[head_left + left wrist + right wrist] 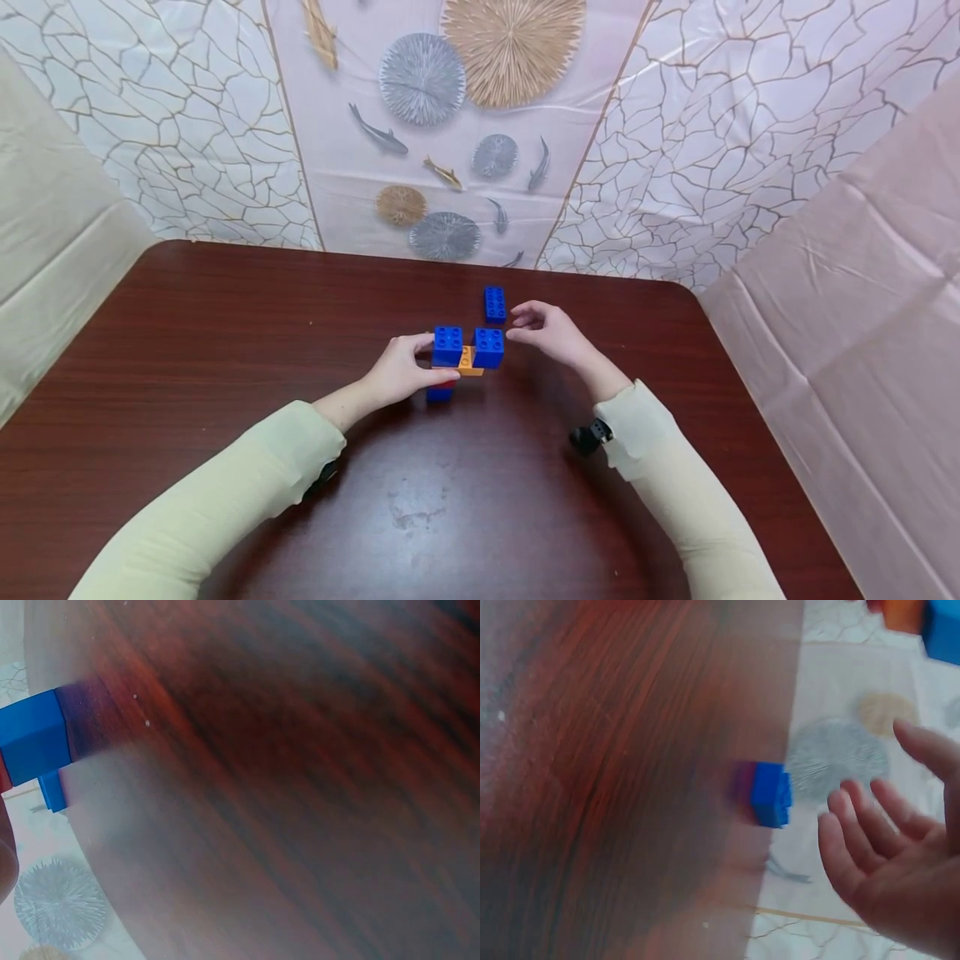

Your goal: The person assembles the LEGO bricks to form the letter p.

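Note:
My left hand (401, 368) holds a small stack of toy building bricks between thumb and fingers. Two blue bricks (448, 343) (488, 347) stand side by side on top of an orange brick (468, 362). Under the orange one come a red brick (443, 385) and a blue brick (439, 394) at the bottom. Just right of the stack, my right hand (553, 332) has loosely bent fingers and nothing between them. Beyond the stack, a loose blue brick (495, 305) lies on the table near those fingertips. In the left wrist view only a thumb edge and the bottom blue brick (34, 735) show clearly.
The dark brown wooden table (187, 350) has rounded back corners. A patterned curtain (465, 167) hangs behind its far edge, with plain pale cloth (862, 333) at the sides. A black wrist strap (591, 437) sits below the right sleeve.

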{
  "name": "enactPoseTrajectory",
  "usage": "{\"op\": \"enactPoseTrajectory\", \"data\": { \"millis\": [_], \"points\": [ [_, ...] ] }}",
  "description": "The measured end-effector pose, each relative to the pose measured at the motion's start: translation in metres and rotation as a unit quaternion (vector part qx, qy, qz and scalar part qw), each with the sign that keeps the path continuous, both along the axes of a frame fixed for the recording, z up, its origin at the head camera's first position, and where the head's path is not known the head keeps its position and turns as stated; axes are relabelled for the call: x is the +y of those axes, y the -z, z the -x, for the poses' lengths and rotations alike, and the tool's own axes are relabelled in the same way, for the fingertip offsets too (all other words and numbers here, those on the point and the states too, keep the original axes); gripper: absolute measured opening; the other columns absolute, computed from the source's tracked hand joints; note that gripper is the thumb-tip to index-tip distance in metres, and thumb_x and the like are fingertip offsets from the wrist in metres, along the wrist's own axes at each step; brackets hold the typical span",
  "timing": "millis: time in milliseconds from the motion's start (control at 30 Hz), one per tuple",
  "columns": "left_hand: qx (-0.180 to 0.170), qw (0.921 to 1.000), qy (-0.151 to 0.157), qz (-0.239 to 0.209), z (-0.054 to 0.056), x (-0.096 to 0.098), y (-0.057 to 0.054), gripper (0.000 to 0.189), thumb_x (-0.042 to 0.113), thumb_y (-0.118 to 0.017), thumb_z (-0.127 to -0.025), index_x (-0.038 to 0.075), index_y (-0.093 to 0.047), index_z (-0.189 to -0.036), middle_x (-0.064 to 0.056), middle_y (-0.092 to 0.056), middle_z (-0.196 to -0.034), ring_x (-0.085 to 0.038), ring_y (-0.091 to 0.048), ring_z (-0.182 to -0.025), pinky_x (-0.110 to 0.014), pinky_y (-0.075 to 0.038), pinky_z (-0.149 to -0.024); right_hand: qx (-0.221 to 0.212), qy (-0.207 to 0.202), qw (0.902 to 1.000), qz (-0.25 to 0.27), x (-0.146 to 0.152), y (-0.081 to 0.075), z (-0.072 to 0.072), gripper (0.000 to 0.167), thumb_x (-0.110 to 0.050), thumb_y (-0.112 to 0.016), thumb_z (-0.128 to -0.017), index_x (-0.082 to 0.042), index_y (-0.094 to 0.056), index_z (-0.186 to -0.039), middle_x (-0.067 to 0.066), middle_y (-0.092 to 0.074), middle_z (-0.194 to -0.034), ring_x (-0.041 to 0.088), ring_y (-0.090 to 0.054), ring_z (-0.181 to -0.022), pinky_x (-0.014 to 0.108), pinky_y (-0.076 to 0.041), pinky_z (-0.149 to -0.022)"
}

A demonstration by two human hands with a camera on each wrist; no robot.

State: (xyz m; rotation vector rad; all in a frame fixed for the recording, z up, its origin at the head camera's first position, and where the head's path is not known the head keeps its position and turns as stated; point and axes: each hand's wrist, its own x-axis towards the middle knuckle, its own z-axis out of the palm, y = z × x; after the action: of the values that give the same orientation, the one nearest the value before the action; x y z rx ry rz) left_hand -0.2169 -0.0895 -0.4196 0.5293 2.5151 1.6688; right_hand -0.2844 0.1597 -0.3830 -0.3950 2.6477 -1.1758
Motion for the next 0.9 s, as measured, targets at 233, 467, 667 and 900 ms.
{"op": "enactPoseTrajectory", "data": {
  "millis": [233, 467, 667, 900],
  "points": [
    [-0.002, 1.0, 0.0, -0.004, 0.0, 0.001, 0.001, 0.047, 0.026, -0.076, -0.078, 0.003, -0.062, -0.118, -0.012, -0.07, -0.106, -0.022, -0.064, -0.099, -0.039, -0.051, -0.09, 0.002, 0.089, 0.9949, -0.047, -0.009, 0.017, 0.023, 0.045, -0.031, -0.067, -0.085, -0.003, -0.055, -0.119, 0.018, -0.062, -0.109, 0.028, -0.057, -0.096, 0.038, -0.049, -0.087],
    [-0.003, 1.0, 0.001, -0.002, 0.0, 0.0, 0.001, 0.048, 0.025, -0.077, -0.077, 0.004, -0.062, -0.118, -0.011, -0.07, -0.106, -0.021, -0.064, -0.099, -0.038, -0.051, -0.09, -0.004, 0.133, 0.9878, -0.081, -0.024, 0.028, 0.038, 0.053, -0.039, -0.066, -0.085, -0.002, -0.052, -0.121, 0.017, -0.061, -0.108, 0.026, -0.056, -0.091, 0.037, -0.05, -0.085],
    [0.003, 1.0, 0.002, 0.001, 0.001, -0.001, 0.004, 0.05, 0.027, -0.077, -0.077, 0.004, -0.062, -0.118, -0.01, -0.07, -0.106, -0.02, -0.065, -0.099, -0.037, -0.052, -0.089, -0.009, 0.131, 0.9854, -0.109, -0.039, 0.035, 0.04, 0.063, -0.043, -0.066, -0.084, -0.001, -0.047, -0.126, 0.019, -0.059, -0.117, 0.029, -0.057, -0.101, 0.039, -0.049, -0.094],
    [0.005, 1.0, 0.002, -0.004, 0.002, -0.001, 0.005, 0.047, 0.025, -0.077, -0.077, 0.005, -0.063, -0.117, -0.009, -0.07, -0.106, -0.019, -0.065, -0.098, -0.037, -0.052, -0.089, 0.006, 0.133, 0.9818, -0.136, -0.045, 0.039, 0.046, 0.066, -0.043, -0.067, -0.083, 0.0, -0.046, -0.128, 0.021, -0.056, -0.125, 0.031, -0.057, -0.108, 0.042, -0.046, -0.098]
  ]
}}
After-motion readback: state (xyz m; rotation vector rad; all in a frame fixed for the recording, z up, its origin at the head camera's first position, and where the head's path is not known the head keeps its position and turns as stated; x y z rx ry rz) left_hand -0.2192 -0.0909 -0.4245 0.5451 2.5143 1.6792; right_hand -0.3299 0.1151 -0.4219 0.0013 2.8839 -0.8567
